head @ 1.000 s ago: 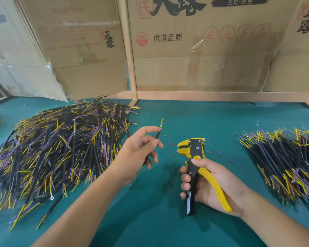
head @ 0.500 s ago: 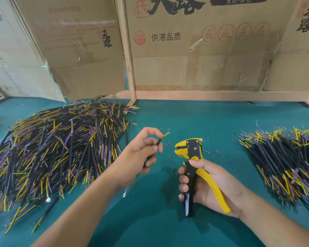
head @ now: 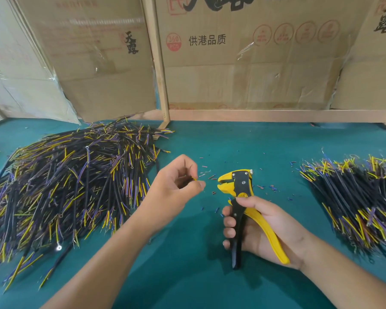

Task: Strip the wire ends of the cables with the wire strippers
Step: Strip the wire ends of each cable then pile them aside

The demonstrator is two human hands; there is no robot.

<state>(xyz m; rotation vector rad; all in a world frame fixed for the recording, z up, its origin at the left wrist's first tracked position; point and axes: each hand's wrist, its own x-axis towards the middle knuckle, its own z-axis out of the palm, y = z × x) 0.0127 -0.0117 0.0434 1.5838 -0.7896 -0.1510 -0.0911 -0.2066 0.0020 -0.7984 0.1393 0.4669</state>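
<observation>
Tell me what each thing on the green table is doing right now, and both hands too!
left hand: fingers curled, pinching a yellow wire tip.
right hand: gripping the wire strippers, held upright.
wire strippers: nose open, nothing in it, apart from the wire.
big cable pile: lying loose on the left.
smaller cable pile: lying on the right.
insulation bits: scattered on the table.

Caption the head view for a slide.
Left hand pinches a cable end beside yellow wire strippers gripped in the right hand, between two cable piles.
</observation>
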